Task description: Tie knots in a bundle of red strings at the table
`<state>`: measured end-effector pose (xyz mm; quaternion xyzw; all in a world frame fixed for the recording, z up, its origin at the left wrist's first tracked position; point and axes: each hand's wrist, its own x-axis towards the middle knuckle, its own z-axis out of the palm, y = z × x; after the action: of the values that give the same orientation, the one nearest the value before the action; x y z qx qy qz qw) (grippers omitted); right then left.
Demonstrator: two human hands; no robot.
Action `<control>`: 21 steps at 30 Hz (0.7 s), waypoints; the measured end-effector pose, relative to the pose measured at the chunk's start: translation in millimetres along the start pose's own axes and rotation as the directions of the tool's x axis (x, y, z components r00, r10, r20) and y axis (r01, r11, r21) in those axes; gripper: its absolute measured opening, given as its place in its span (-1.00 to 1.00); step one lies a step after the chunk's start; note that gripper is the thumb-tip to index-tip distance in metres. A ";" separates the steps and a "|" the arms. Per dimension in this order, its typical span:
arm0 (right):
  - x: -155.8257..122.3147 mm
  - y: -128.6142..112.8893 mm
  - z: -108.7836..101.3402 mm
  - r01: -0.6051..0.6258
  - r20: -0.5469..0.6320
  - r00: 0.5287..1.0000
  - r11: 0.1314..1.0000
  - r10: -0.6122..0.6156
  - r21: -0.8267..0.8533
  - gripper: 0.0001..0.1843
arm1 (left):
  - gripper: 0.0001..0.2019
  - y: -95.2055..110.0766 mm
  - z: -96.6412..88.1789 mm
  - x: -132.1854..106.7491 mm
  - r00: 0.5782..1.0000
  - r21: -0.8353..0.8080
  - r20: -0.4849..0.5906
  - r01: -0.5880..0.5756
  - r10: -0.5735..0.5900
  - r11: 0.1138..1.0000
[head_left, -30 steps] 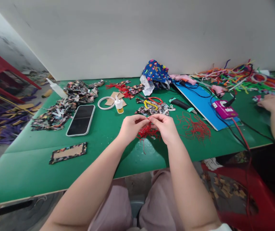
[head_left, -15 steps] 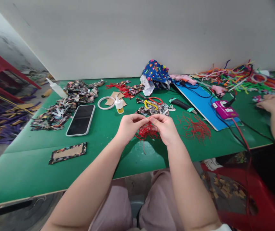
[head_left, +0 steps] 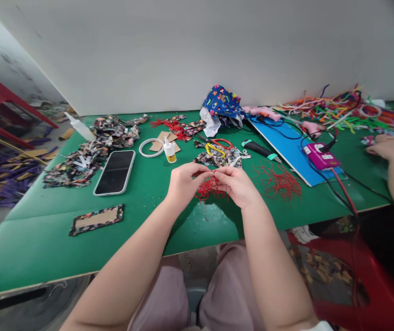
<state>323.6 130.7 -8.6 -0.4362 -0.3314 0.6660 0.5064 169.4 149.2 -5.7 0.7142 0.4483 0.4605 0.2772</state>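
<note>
My left hand (head_left: 185,182) and my right hand (head_left: 235,185) meet fingertip to fingertip over the green table, both closed in a pinch on red thread. A loose tangle of the red thread (head_left: 206,189) hangs and lies just below my fingers. To the right of my right hand rests a second heap of red thread (head_left: 282,184). Just beyond my hands lie scissors with yellow and red handles (head_left: 216,151) on floral fabric scraps (head_left: 202,159). Exactly how the thread runs between my fingertips is too small to make out.
Left on the table (head_left: 142,230) are a phone (head_left: 115,173), a fabric-edged card (head_left: 96,219), a white ring (head_left: 151,148) and a glue bottle (head_left: 170,151). Rightward lie a utility knife (head_left: 261,149), a blue board (head_left: 286,147) and a corded purple power socket (head_left: 321,156). Another person's hand (head_left: 391,148) is far right.
My hands stay together on the red thread, with only a slight shift of the fingers, my right hand's fingers spreading a little lower. The view has moved very slightly.
</note>
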 end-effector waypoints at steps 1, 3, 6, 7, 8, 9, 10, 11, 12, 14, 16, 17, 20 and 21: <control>-0.5 -0.7 -0.4 -0.005 0.001 1.000 1.000 0.005 0.008 -0.67 | -0.94 0.3 -0.6 -0.1 1.000 0.012 0.004 -0.026 0.026 1.000; -1.1 -1.7 -0.9 -0.014 0.005 1.000 1.000 0.014 0.019 -0.67 | -0.95 0.3 -2.2 -0.4 0.993 0.053 0.019 -0.113 0.112 0.992; -1.2 -1.8 -1.8 -0.029 0.020 0.999 0.999 0.028 0.026 -0.67 | -0.91 -1.2 -4.3 -1.2 0.964 0.125 0.042 -0.265 0.262 0.956; -1.1 -1.6 -2.2 -0.033 0.028 0.999 0.999 0.033 0.025 -0.67 | -0.90 -1.9 -4.9 -1.5 0.956 0.140 0.045 -0.294 0.290 0.946; -1.0 -1.4 -2.8 -0.038 0.036 0.999 0.999 0.037 0.023 -0.67 | -0.89 -2.5 -5.3 -1.8 0.949 0.152 0.047 -0.315 0.311 0.937; -0.9 -1.2 -3.5 -0.042 0.045 0.998 0.999 0.041 0.020 -0.67 | -0.89 -2.9 -5.6 -2.0 0.944 0.160 0.049 -0.330 0.327 0.930; -0.9 -1.1 -4.2 -0.045 0.053 0.998 0.999 0.044 0.017 -0.67 | -0.89 -3.1 -5.9 -2.1 0.939 0.165 0.052 -0.343 0.339 0.925; -0.9 -1.1 -4.9 -0.048 0.061 0.997 0.999 0.047 0.013 -0.67 | -0.89 -3.0 -6.1 -2.3 0.936 0.166 0.056 -0.353 0.348 0.921; -1.0 -1.0 -5.7 -0.050 0.069 0.996 0.999 0.050 0.008 -0.67 | -0.88 -2.5 -6.3 -2.4 0.933 0.164 0.060 -0.361 0.356 0.918; -1.4 -1.2 -7.0 -0.053 0.080 0.995 0.999 0.053 -0.003 -0.67 | -0.88 -1.0 -6.5 -2.7 0.928 0.160 0.063 -0.373 0.368 0.914; -1.9 -1.6 -8.1 -0.049 0.086 0.995 0.999 0.050 -0.011 -0.69 | -0.87 0.7 -6.5 -3.0 0.922 0.162 0.066 -0.386 0.381 0.908; -2.1 -1.8 -8.4 -0.046 0.088 0.995 0.999 0.047 -0.012 -0.70 | -0.87 1.4 -6.5 -3.1 0.919 0.162 0.067 -0.394 0.389 0.904; -2.8 -2.8 -8.4 -0.035 0.102 0.994 0.999 0.035 -0.004 -0.71 | -0.88 2.2 -6.1 -3.3 0.907 0.152 0.058 -0.421 0.417 0.894; -3.1 -3.2 -8.0 -0.033 0.108 0.994 0.999 0.032 0.001 -0.72 | -0.88 2.1 -6.0 -3.2 0.904 0.146 0.050 -0.427 0.424 0.893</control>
<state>332.4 128.6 -8.3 -0.4042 -0.3502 0.6972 0.4774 164.2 145.3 -2.9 0.8181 0.3131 0.4679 0.1178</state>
